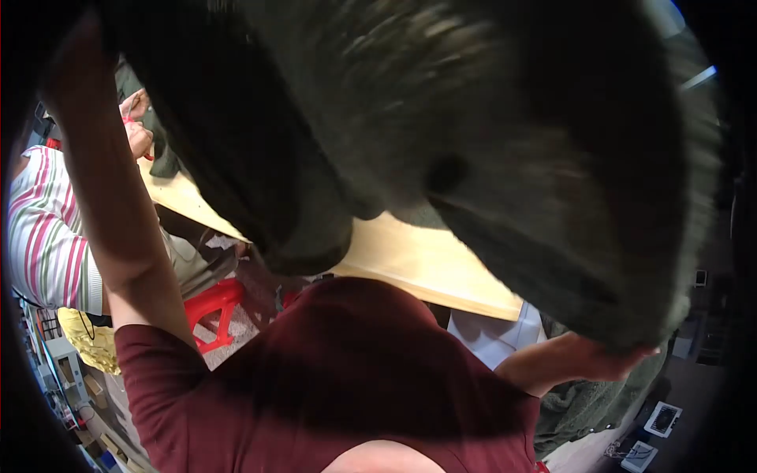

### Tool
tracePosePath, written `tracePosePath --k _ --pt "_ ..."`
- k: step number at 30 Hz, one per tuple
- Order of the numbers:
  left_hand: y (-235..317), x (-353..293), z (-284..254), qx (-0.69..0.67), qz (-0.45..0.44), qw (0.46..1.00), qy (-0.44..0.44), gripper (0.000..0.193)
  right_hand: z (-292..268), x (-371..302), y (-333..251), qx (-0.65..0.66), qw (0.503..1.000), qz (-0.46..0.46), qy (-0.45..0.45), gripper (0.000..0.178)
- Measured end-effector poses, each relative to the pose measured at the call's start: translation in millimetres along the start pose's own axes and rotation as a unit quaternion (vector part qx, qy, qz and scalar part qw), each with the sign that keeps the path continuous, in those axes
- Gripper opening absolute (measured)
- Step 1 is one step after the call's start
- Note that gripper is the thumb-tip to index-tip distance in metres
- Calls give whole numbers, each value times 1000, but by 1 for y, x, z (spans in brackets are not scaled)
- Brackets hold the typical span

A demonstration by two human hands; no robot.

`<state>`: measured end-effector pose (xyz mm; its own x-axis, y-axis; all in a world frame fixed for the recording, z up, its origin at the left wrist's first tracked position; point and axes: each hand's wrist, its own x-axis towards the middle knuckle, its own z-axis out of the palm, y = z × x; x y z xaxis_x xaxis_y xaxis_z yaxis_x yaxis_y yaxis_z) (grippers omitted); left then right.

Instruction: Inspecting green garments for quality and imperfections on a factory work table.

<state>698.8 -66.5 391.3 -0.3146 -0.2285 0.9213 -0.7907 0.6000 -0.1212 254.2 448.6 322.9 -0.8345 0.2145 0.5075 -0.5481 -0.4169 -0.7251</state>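
Note:
A large dark green, fuzzy garment (505,150) is held up close before me, filling much of the upper view and blurred by motion. A sleeve-like part (319,240) hangs from it toward my chest. My right hand (603,359) is closed on the garment's lower edge at the right. My left arm (118,181) reaches up along the left side. Its hand lies in the dark upper left corner beside the garment, and the fingers cannot be made out.
A light wooden table (418,256) lies beneath the garment. At left a person in a striped top (51,229) works with their hands (138,126) near green cloth. A red stool (217,307) stands below. More dark green fabric (587,414) is piled at my right.

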Motion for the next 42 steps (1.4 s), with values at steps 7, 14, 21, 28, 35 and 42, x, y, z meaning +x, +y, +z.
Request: tracePosePath --k 7,14,21,28,35,42 --pt "333 24 9 -379 40 907 -180 10 -5 -1 70 123 968 142 -168 23" --pt "419 -54 -10 -441 27 790 -424 15 3 -53 74 82 843 386 -367 58" --pt "417 -85 -6 -549 79 609 -567 22 22 -85 121 12 805 333 -491 27" --pt "349 -159 34 -584 -265 484 -595 14 1 -67 204 -34 851 358 -382 19" --pt "343 -190 20 -540 -204 575 -580 24 -17 -70 213 -176 822 246 -482 18" --pt "370 -228 18 -556 -363 537 -520 16 -40 -89 206 -218 852 95 -466 33"
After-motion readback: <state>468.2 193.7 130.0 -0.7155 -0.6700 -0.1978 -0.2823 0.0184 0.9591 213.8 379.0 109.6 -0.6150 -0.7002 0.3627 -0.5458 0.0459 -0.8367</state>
